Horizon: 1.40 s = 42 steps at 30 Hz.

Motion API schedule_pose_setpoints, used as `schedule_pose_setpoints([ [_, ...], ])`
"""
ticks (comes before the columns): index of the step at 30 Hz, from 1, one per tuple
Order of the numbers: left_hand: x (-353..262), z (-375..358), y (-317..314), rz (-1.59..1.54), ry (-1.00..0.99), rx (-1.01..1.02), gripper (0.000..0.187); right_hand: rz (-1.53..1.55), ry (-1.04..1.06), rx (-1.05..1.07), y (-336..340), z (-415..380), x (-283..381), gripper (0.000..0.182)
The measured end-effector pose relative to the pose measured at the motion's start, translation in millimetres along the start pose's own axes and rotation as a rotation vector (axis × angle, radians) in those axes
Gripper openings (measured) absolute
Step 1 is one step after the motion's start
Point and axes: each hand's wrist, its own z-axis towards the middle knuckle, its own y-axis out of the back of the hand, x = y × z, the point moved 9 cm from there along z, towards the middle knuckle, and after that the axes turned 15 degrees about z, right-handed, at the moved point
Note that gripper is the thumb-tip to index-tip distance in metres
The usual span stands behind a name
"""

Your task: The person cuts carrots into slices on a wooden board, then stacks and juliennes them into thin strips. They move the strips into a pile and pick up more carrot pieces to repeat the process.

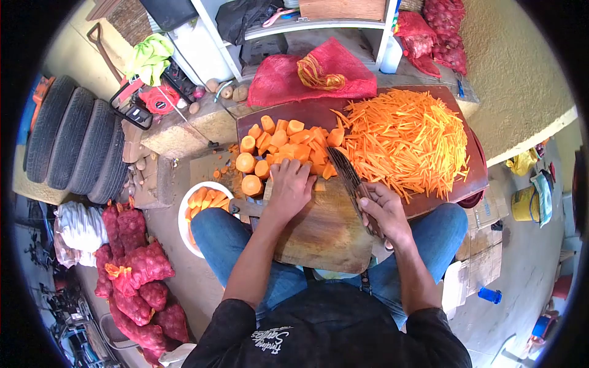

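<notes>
My right hand (385, 213) is wrapped round the handle of a knife (345, 170), whose broad dark blade points up and to the left, past the carrot pieces. Fingers bent, my left hand (291, 189) presses down at the far edge of a wooden cutting board (325, 239). A bit of orange carrot (319, 186) shows beside its thumb; the fingers hide the rest. Just beyond lie thick peeled carrot chunks (245, 162). Heaped to the right on the reddish-brown table (457, 98) is a large pile of carrot sticks (408, 141).
A white bucket (184, 228) with carrot pieces stands by my left knee. Red mesh sacks (144, 270) lie on the floor at left, near stacked tires (76, 138). A red mesh bag (276, 76) rests behind the table, before a white shelf (307, 26).
</notes>
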Motion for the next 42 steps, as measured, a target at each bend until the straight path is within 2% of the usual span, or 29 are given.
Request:
schedule_pose_setpoints([
  [3,2.9,1.3,-5.1,-0.030,0.012,-0.014,0.025,-0.012,-0.013,0.008,-2.1,-0.3,-0.1,0.038],
  [6,3.9,0.9,-14.0,-0.031,-0.022,0.031,0.020,-0.012,-0.016,0.014,-2.4,0.5,-1.9,0.037],
  [9,-1.2,-1.2,-9.8,0.012,-0.089,-0.008,0.018,-0.010,-0.019,0.009,-1.7,0.8,-4.9,0.036],
  [15,0.0,1.1,-0.5,-0.051,-0.056,-0.130,0.024,-0.029,-0.017,0.002,-8.5,-1.9,1.5,0.037],
  [21,-5.0,-1.7,-7.8,-0.023,-0.146,-0.053,0.028,-0.050,0.002,0.024,-11.7,-2.1,2.9,0.038],
  [27,-1.5,-0.7,-3.0,-0.001,-0.103,-0.130,0.031,-0.048,-0.002,0.043,-5.3,0.8,-8.7,0.042],
  [36,-9.2,-1.3,-16.8,0.041,-0.138,0.045,0.024,-0.069,0.007,0.034,-6.4,1.6,-8.4,0.040],
  [42,-8.1,0.4,-21.8,0.089,-0.138,0.023,0.030,-0.072,0.006,0.063,-6.7,2.5,-13.9,0.039],
])
